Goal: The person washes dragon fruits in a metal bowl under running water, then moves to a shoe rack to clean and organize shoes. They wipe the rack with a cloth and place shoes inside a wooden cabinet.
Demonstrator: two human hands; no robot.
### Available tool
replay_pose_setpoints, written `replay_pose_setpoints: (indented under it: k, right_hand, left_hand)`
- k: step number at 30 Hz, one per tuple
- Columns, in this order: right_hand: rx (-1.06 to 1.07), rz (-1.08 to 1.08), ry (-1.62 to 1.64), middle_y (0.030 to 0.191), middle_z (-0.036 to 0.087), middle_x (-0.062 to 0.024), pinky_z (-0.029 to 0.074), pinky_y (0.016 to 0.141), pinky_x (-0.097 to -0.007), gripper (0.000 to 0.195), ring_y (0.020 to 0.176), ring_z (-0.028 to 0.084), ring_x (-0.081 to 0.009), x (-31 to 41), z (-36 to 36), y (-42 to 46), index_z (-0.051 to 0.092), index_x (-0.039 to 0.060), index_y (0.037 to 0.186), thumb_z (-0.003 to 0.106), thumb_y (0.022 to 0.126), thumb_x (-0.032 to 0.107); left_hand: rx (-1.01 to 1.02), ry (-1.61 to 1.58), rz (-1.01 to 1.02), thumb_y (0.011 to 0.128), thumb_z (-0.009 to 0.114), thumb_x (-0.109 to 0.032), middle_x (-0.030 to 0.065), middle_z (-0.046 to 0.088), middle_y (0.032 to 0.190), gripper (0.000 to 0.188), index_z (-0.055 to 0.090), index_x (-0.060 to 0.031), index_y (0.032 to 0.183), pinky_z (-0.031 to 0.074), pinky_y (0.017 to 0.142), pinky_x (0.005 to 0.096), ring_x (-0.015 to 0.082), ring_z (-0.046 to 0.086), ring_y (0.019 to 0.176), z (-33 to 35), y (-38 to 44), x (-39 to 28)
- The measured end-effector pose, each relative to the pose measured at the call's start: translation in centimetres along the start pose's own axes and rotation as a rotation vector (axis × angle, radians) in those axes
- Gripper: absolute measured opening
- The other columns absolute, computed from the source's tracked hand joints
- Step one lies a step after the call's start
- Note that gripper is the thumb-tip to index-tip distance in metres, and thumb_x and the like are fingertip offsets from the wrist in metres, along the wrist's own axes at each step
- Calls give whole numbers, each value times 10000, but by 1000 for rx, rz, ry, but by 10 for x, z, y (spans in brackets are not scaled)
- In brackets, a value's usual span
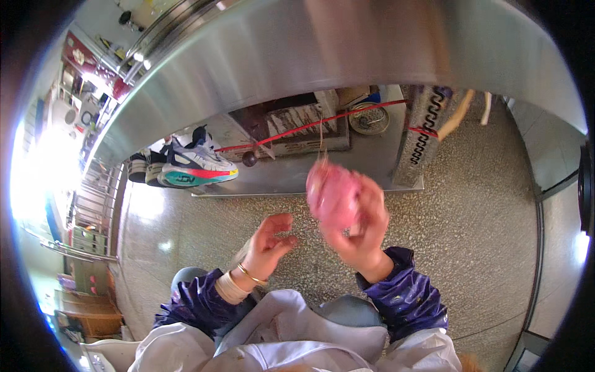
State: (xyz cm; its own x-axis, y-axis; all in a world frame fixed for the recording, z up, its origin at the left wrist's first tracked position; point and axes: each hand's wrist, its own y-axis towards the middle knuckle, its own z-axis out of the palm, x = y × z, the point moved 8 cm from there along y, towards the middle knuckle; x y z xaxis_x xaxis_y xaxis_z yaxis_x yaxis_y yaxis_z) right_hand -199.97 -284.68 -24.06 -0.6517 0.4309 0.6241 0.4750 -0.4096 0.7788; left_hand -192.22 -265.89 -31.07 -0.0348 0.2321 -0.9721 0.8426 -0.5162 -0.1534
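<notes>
My right hand [369, 228] grips a pink, rounded bundle [332, 193], blurred, so its material is hard to make out. A thin light strand runs upward from its top toward the lower shelf. To its left, my left hand [271, 242] hangs free above the floor, holding nothing, with thumb and fingers bent and apart. A gold bangle [251, 274] and a pale band [231, 287] circle the left wrist. Dark purple sleeves cover both forearms.
A stainless-steel counter [362, 42] spans the top of the view. A red cord [302, 130] stretches across the low shelf [297, 179] below. There, sports shoes [200, 162] stand left and a round tin [369, 118] right. Speckled floor [474, 218] lies beneath.
</notes>
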Motion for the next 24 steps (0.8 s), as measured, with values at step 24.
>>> replay_pose_setpoints:
  k: [24]
  right_hand:
    - [138,284,-398,968,562,-131,443,723,-370,324,839,539,-298,-73,109,104,531,48,986,620,703,178]
  left_hand:
    - [-101,670,542,705,627,-64,59,560,799,261,547,-76,954,413,524,274,170,515,608,-104,58,-70]
